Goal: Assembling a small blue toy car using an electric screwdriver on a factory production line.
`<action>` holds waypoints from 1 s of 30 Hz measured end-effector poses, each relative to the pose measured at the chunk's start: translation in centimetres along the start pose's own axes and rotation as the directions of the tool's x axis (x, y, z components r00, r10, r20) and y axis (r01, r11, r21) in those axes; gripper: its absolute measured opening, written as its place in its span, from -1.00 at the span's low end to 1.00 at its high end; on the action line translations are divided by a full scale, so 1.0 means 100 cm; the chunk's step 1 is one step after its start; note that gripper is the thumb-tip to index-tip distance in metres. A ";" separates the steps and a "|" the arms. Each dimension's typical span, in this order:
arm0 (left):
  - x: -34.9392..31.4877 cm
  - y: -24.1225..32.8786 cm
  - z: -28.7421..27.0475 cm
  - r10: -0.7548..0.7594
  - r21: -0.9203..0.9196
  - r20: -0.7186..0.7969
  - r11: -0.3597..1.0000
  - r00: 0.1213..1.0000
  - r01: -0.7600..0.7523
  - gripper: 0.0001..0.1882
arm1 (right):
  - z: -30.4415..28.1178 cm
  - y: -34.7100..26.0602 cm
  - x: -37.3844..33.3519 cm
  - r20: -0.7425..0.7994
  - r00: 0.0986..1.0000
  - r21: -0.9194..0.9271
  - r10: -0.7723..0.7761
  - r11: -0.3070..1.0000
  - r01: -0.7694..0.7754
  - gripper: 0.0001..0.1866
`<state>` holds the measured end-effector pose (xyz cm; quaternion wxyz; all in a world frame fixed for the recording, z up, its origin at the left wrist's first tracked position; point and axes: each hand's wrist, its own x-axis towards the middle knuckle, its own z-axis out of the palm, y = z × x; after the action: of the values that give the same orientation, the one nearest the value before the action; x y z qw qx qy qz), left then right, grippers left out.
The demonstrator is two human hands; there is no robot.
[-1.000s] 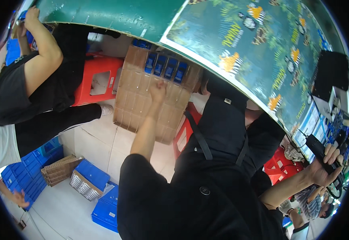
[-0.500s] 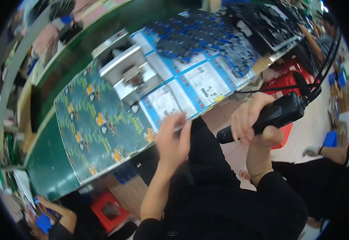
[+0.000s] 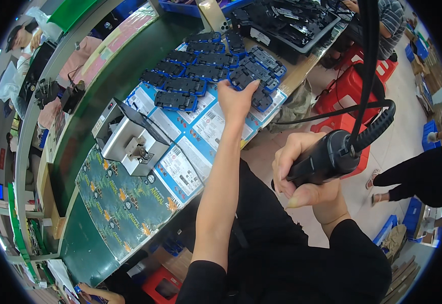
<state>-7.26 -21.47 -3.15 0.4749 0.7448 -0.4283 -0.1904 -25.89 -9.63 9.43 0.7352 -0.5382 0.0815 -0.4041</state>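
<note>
Head view, left hand: at the near cars, this left hand (image 3: pixel 234 101) has its thumb and forefinger spread about the lower end of one upturned toy car (image 3: pixel 244 76); the other fingers are hidden, so I cannot tell whether its grip has closed on the car or only touches it.
Right hand: wrapped around a black corded power tool (image 3: pixel 327 159), apparently an electric screwdriver, at 4 o'clock from the left hand; its grip is firmly closed, and the tool is well apart from every car.
What changed: half a second ago the left hand was over the near edge of the bench, by the printed sheets; now it has reached out to the cars, while the right hand has kept the tool throughout.
What it means: judged from this, the left hand is handling the cars while the tool waits.
Other cars: more blue toy cars (image 3: pixel 175 100), black undersides up, toward 9 to 11 o'clock.
Bench: green bench (image 3: pixel 91 256), with blue-and-white printed sheets (image 3: pixel 183 164) at 7 o'clock and a metal fixture (image 3: pixel 140 149) at 8.
Beyond: black tray (image 3: pixel 282 44) of black plastic parts (image 3: pixel 292 20) at 1 o'clock; red stools (image 3: pixel 353 91) at 3.
</note>
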 end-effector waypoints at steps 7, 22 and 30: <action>-0.098 -0.011 -0.072 -0.110 -0.893 0.219 0.379 0.970 0.244 -0.62 | -0.008 0.005 0.003 0.013 0.998 -0.089 -0.061 0.994 0.062 -0.53; -0.217 -0.052 -0.178 -0.175 -0.850 -0.036 0.523 0.984 0.061 -0.74 | 0.073 0.110 0.061 -0.098 0.978 -0.070 -0.184 0.982 0.177 -0.82; -0.232 -0.069 -0.183 -0.047 -0.591 -0.312 0.791 0.949 -0.155 -0.70 | 0.093 0.142 0.048 -0.183 0.845 -0.542 -0.503 0.769 0.340 -0.19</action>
<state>-4.49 8.73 -3.35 0.7556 0.5598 -0.2855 -0.1849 -10.35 -4.80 2.53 0.4401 -0.6379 0.1736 -0.6077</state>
